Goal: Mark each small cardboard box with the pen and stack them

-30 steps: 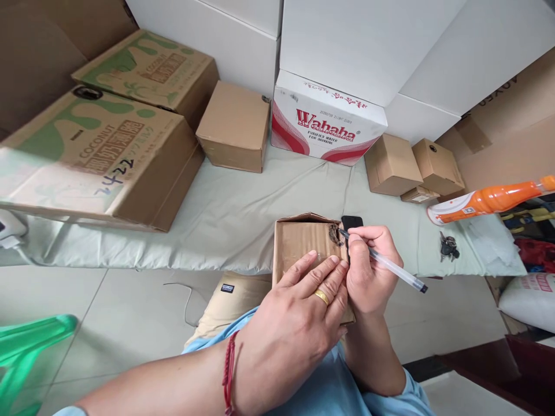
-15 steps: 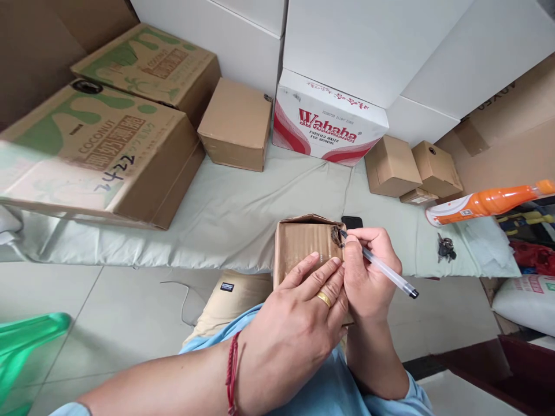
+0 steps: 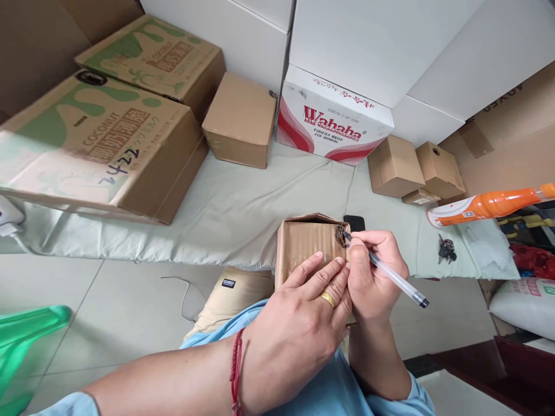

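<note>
A small brown cardboard box (image 3: 306, 242) rests on my lap. My left hand (image 3: 299, 323), with a gold ring and a red cord at the wrist, lies flat on the box's top with its fingers stretched out. My right hand (image 3: 373, 274) is closed round a clear pen (image 3: 392, 274). The pen's tip touches a dark scribbled patch at the box's far right corner.
A pale sheet (image 3: 243, 214) carries two coconut-print cartons (image 3: 99, 144), plain brown boxes (image 3: 240, 118), a red-and-white Wahaha carton (image 3: 336, 124), a black phone (image 3: 354, 222), keys (image 3: 446, 248) and an orange bottle (image 3: 489, 205). A green plastic object (image 3: 26, 341) sits on the tiled floor at left.
The view has shifted slightly. My right hand keeps the pen tip moving in small strokes at the box's corner; my left hand stays flat on the box.
</note>
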The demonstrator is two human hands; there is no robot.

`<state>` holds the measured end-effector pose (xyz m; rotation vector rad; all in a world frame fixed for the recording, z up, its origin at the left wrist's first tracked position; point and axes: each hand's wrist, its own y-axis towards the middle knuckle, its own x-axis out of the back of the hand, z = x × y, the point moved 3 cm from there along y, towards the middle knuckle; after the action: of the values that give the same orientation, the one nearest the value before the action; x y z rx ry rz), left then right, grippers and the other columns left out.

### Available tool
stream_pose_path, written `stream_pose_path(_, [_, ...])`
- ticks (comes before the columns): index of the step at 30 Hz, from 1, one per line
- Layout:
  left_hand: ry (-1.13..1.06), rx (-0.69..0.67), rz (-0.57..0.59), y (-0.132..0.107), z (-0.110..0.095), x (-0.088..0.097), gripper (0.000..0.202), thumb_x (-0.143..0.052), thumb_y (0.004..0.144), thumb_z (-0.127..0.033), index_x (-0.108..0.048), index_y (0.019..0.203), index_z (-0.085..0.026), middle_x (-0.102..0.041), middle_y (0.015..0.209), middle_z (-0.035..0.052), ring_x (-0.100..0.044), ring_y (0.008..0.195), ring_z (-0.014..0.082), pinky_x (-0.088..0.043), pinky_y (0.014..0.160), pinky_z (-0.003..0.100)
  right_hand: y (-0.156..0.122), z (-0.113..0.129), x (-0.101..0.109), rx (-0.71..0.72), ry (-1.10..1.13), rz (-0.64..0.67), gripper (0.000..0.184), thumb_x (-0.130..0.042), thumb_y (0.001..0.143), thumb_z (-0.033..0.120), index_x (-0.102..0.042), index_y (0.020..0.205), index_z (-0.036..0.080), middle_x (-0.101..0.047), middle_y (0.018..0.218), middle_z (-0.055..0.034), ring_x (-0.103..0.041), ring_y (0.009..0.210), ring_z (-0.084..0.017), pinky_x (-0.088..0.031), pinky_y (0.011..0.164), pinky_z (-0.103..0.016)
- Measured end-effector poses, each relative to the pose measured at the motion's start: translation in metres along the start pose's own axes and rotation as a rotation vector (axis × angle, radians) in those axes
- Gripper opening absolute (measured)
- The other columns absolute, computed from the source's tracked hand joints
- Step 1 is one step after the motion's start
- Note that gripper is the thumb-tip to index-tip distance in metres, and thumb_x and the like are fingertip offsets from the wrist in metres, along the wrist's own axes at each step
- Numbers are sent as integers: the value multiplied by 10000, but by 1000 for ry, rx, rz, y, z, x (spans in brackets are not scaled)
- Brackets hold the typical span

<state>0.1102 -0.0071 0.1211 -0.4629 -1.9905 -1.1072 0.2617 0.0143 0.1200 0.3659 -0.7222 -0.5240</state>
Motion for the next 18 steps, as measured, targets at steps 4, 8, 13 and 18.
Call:
stream_pose_path(4, [-6, 3, -2, 1, 1, 0, 347, -593, 1101, -305, -714, 1366, -116, -776, 1434, 87, -703, 1389, 274, -499, 1250, 488, 3, 1, -2, -24, -17, 14, 102, -633, 994, 249, -701, 920, 230, -704, 759, 23, -627, 620, -131, -521, 612, -253])
stream_pose_path(8, [-6, 5, 12, 0, 1, 1, 356, -600, 1100, -311, -711, 1377, -118, -767, 1452, 87, -689, 1407, 271, -477, 1265, 486, 5, 3, -3, -4, 5, 36, 100, -631, 983, 225, -698, 909, 228, -704, 750, 29, -620, 612, -121, -513, 600, -239])
stream_pose_path(13, [-2, 0, -2, -2, 1, 0, 354, -603, 1096, -307, -713, 1375, -119, -758, 1468, 83, -681, 1414, 264, -460, 1273, 479, 2, 3, -1, 35, 0, 25, 108, -630, 965, 199, -706, 892, 222, -657, 681, 53, -575, 552, -105, -480, 554, -224])
stream_pose_path(18, [12, 5, 1, 0, 1, 0, 365, -597, 1103, -329, -711, 1375, -114, -763, 1457, 93, -692, 1398, 272, -461, 1264, 478, 3, 2, -2, 23, 5, 6, 111, -631, 980, 181, -709, 908, 211, -692, 723, 51, -609, 587, -93, -502, 588, -205])
